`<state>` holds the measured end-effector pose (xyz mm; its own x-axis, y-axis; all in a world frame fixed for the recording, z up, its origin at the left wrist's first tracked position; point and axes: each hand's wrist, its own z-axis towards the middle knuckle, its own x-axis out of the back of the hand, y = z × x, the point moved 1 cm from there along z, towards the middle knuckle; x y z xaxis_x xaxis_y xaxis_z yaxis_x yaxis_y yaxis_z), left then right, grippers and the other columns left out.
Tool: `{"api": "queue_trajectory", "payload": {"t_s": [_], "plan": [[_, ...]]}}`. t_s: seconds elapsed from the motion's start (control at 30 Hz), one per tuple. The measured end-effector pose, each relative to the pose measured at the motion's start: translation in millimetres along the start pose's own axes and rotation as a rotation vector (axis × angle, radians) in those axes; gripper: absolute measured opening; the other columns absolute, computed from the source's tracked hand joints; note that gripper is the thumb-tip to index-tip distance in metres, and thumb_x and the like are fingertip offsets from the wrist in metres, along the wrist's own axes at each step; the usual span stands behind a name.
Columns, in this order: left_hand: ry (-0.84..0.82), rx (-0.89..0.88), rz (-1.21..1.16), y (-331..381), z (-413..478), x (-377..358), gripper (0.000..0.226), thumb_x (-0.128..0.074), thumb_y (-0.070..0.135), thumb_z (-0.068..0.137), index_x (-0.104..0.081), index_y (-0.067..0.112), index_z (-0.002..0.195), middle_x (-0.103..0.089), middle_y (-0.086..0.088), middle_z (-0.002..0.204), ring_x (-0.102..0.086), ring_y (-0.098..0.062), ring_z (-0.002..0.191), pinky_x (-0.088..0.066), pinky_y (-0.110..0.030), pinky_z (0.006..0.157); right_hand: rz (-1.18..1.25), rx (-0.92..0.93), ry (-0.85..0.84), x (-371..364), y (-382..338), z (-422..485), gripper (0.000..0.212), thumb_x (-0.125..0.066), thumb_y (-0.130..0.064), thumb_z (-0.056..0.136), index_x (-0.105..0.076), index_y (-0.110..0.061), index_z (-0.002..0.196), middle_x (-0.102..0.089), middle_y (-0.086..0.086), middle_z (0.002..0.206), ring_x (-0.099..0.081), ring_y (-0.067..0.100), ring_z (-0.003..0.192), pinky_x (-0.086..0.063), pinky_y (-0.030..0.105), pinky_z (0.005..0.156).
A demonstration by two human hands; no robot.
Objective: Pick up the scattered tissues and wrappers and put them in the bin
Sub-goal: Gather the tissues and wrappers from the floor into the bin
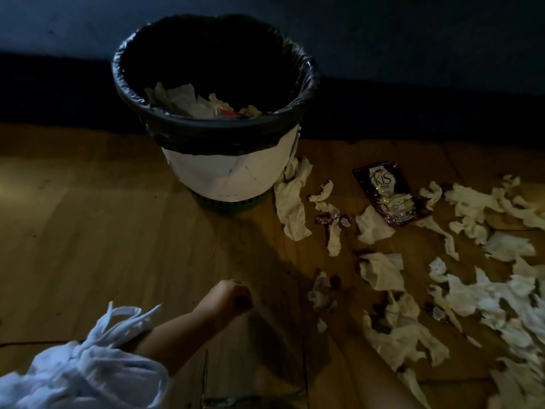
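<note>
- left hand [233, 293]: low over the floor [103, 231], in front of the bin [230, 175] and well apart from it. Forearm comes in from lower left out of a white sleeve [73, 370].
- Fingers are curled into a loose fist, knuckles up. There's a dark spot at the fingertips; too dim and blurred to tell if it's pinching anything.
- Right hand: not in frame. A bare limb [368, 373] runs to the bottom edge at lower right; can't tell what it is.
- Bin: upright near the dark wall [413, 107], white body, green base, black liner [206, 134] folded over the rim. Mouth is open, with crumpled tissues and a red scrap [228, 113] already inside at the near side.
- scattered tissues [483, 293]: all to the right of the bin, spread to the right edge of frame, thickest at lower right. One long tissue [292, 208] lies just beside the bin's base.
- KIS wrapper [389, 193]: flat on the floor right of the bin, tissues around it, one tucked under its lower corner.
- small wrapper [324, 220]: between the long tissue and the KIS wrapper.
- Nearest scrap to the hand: crumpled tissue [321, 290], off to its right, not touching.
- Open room: bare wood left of the bin and between the hand and the bin.
</note>
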<state>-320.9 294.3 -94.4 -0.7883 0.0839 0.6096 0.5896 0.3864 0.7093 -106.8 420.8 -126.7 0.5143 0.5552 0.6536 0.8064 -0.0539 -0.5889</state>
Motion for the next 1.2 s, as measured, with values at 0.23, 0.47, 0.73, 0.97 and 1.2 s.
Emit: {"api": "queue_trajectory", "payload": {"t_s": [0.23,0.47,0.73,0.97,1.2], "plan": [[0.219,-0.172,-0.175,67,3,67,0.023,-0.066,0.003,0.082,-0.069,0.020,0.098,-0.067,0.012,0.094,-0.065,0.006,0.084,-0.050,-0.008,0.070,0.378,0.055,0.135,30,-65,-1,0.032,-0.077,-0.024,0.073,-0.066,-0.023,0.103,-0.067,0.011,0.109,-0.062,0.029,0.103,-0.046,0.034,0.091],[0.762,-0.372,-0.164,143,18,213,0.020,-0.070,0.004,0.078,-0.069,0.012,0.096,-0.068,0.004,0.090,-0.063,0.003,0.080,-0.053,-0.014,0.074,0.869,0.375,0.151,123,-249,-20,0.044,-0.073,-0.022,0.077,-0.057,-0.028,0.117,-0.062,-0.009,0.107,-0.062,0.007,0.092,-0.053,0.024,0.072],[0.806,0.033,-0.241,140,58,296,0.039,-0.080,0.026,0.070,-0.068,0.016,0.106,-0.067,-0.001,0.088,-0.055,-0.004,0.060,-0.048,-0.012,0.056,0.901,0.415,-0.141,131,-391,10,0.047,-0.066,0.005,0.079,-0.054,-0.006,0.123,-0.065,0.009,0.091,-0.064,0.019,0.082,-0.054,0.032,0.077],[0.785,0.048,-0.172,157,37,289,0.023,-0.065,0.034,0.084,-0.070,0.020,0.100,-0.064,0.005,0.072,-0.056,-0.007,0.059,-0.045,-0.022,0.055,0.960,0.363,-0.072,131,-374,-6,0.017,-0.053,-0.004,0.090,-0.060,-0.016,0.101,-0.060,0.005,0.098,-0.058,0.020,0.100,-0.053,0.028,0.076],[0.516,-0.071,-0.126,226,-16,209,0.007,-0.059,0.024,0.089,-0.066,0.026,0.091,-0.059,0.011,0.086,-0.054,-0.002,0.070,-0.039,-0.012,0.054,0.955,0.226,0.046,149,-244,-93,0.012,-0.057,-0.013,0.090,-0.062,-0.021,0.096,-0.065,0.004,0.095,-0.062,0.015,0.085,-0.052,0.027,0.072]]}}
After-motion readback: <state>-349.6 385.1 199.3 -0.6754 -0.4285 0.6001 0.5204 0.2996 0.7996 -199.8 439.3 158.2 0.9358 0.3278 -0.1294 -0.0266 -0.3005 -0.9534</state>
